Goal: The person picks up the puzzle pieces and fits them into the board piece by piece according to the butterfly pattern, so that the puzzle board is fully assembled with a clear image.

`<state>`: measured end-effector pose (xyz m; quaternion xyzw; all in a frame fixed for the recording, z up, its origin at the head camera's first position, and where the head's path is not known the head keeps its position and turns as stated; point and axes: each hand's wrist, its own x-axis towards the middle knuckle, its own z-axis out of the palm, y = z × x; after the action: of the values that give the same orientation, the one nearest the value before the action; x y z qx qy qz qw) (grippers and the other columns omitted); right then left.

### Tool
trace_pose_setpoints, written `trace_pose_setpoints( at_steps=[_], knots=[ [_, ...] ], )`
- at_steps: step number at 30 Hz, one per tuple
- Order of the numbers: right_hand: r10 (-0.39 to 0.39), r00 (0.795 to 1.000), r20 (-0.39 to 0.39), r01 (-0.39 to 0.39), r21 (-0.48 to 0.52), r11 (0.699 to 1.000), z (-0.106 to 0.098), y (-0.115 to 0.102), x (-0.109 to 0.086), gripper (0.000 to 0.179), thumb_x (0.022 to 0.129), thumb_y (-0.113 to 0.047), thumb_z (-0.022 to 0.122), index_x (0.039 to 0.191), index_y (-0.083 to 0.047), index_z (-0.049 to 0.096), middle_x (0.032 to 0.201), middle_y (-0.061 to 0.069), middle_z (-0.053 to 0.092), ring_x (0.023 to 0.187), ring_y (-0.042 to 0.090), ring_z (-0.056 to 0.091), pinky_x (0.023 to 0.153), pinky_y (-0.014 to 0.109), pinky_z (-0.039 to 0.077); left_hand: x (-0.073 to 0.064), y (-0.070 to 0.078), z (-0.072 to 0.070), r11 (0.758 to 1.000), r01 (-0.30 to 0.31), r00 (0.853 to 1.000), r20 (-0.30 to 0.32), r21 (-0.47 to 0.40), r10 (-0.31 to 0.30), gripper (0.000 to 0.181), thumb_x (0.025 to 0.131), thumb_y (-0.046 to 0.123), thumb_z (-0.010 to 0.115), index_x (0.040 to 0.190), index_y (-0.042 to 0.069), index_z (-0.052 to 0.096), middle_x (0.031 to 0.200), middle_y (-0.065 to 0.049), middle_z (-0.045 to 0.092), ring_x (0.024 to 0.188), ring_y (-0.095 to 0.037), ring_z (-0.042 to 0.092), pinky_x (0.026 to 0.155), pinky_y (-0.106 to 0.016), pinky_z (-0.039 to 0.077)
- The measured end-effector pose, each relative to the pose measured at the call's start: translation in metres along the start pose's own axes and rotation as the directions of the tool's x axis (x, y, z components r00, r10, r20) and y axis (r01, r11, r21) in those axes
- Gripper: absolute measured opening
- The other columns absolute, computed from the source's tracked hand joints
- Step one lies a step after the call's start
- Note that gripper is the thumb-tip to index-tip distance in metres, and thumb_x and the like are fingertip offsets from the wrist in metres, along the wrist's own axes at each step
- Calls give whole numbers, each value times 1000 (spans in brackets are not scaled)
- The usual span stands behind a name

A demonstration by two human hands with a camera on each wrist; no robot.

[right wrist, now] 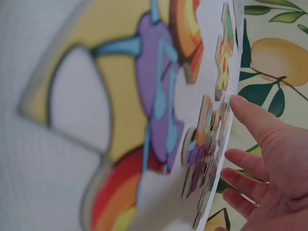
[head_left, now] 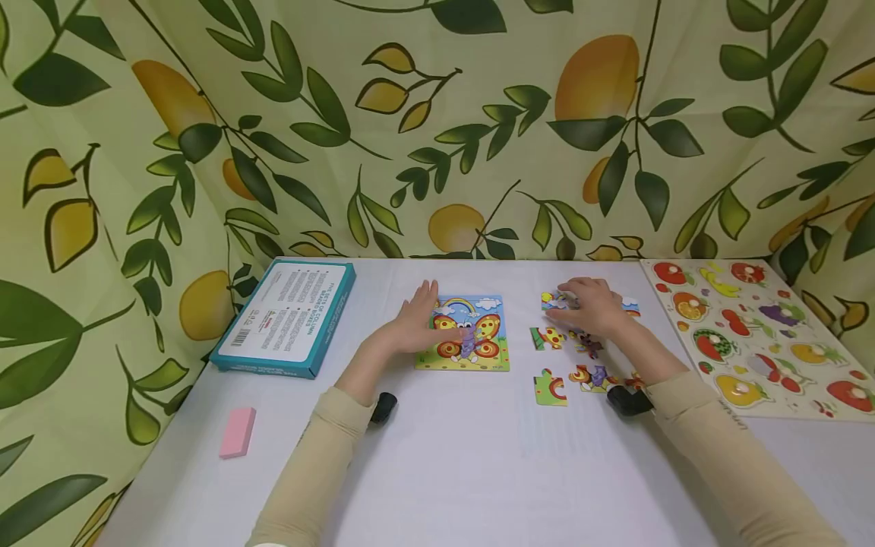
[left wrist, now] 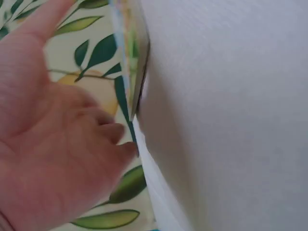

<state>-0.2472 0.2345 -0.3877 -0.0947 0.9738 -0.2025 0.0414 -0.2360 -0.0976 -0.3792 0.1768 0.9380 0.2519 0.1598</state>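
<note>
**Both hands spread over a butterfly puzzle**

From where I stand, the butterfly board (head_left: 480, 343) lies flat on the worktop (head_left: 444, 471) at the middle of the frame, and the loose puzzle pieces (head_left: 549, 389) lie just right of it, several of them partly under the right hand (head_left: 596, 308). The step in hand looks to be a reach into those pieces. To do it well, I'd come down from above, take a single piece by opposite edges and raise it straight up, so that its close neighbours aren't nudged. The left hand (head_left: 412, 325) would serve best steadying the board's left edge, with its thumb kept off the printed picture.

Neither grip holds anything that I can see. The left one is wide, fingers stretched along the board's left side and thumb out over its face; the wrist view shows a gap beneath that thumb, and I can't tell whether the fingers touch the edge. The right one is wide too, thumb apart from the gently bent fingers, their tips close over the upper pieces; contact there I can't make out.

A teal-edged box (head_left: 283, 315) sits at the left of the frame, a fruit board (head_left: 772, 365) at the right.
</note>
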Motion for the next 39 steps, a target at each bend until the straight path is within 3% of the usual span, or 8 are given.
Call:
trace_pose_setpoints(
  at_steps=[3, 7, 17, 20, 23, 28, 32, 39],
  knots=[
    [13, 1000, 15, -13, -2, 1000, 0, 4, 1, 65, 90, -41, 68, 135, 2, 51, 144, 31, 36, 131, 51, 26, 96, 74, 23, -10, -9, -1, 999, 15, 996, 92, -35, -12, 111, 87, 55, 65, 155, 5, -6, 162, -12, -10, 148, -24, -9, 118, -44, 3],
    [29, 999, 18, -29, 3, 1000, 1, 8, 3, 63, 89, -41, 70, 134, 0, 53, 143, 31, 38, 129, 51, 26, 95, 73, 24, -20, -16, -1, 999, 0, 990, 144, -42, 6, 111, 86, 50, 69, 155, 3, -3, 162, -12, -9, 148, -24, -7, 119, -43, 4],
    [7, 1000, 14, -9, 75, 997, -1, 8, 8, 59, 88, -34, 72, 130, 2, 52, 137, 30, 43, 128, 51, 26, 98, 72, 22, -20, -23, 3, 998, -60, 989, 132, 0, 60, 108, 86, 44, 71, 154, -1, 1, 162, -16, -8, 148, -25, -7, 119, -43, 2],
    [-14, 1000, -8, 15, 137, 990, -3, 7, 8, 56, 88, -28, 74, 126, 3, 49, 126, 27, 51, 118, 44, 40, 96, 63, 32, -19, -23, 4, 998, -69, 990, 123, -6, 70, 107, 86, 44, 71, 155, -1, 3, 162, -15, -7, 149, -26, -6, 119, -43, 3],
    [-42, 997, -60, 54, 199, 979, -4, 4, 6, 41, 91, -19, 70, 121, 1, 51, 112, 21, 58, 101, 35, 54, 84, 47, 45, -18, -23, 5, 997, -71, 991, 116, -4, 71, 106, 86, 44, 72, 155, 0, 4, 162, -14, -6, 149, -25, -6, 119, -42, 3],
    [-46, 986, -158, 90, 286, 954, -2, -7, 8, 23, 97, -18, 62, 114, -3, 60, 101, 16, 66, 87, 28, 63, 70, 34, 46, -17, -25, 6, 998, -58, 992, 110, -6, 58, 106, 85, 45, 72, 155, 2, 5, 163, -12, -5, 149, -24, -5, 119, -42, 4],
    [-4, 994, -112, 53, 436, 898, 7, -25, 16, 28, 97, -22, 62, 117, -2, 61, 102, 16, 69, 90, 28, 66, 79, 36, 47, -16, -28, 8, 999, -40, 994, 101, -15, 41, 108, 84, 45, 74, 156, 3, 5, 163, -11, -5, 149, -24, -4, 119, -43, 5],
    [82, 995, 63, -104, 669, 736, 30, -76, 34, 35, 94, -22, 67, 121, -2, 59, 103, 12, 71, 93, 20, 66, 88, 35, 53, -17, -28, 9, 999, -30, 996, 84, -21, 32, 108, 83, 45, 75, 156, 4, 6, 163, -11, -4, 149, -28, -1, 118, -45, 9]
  ],
)
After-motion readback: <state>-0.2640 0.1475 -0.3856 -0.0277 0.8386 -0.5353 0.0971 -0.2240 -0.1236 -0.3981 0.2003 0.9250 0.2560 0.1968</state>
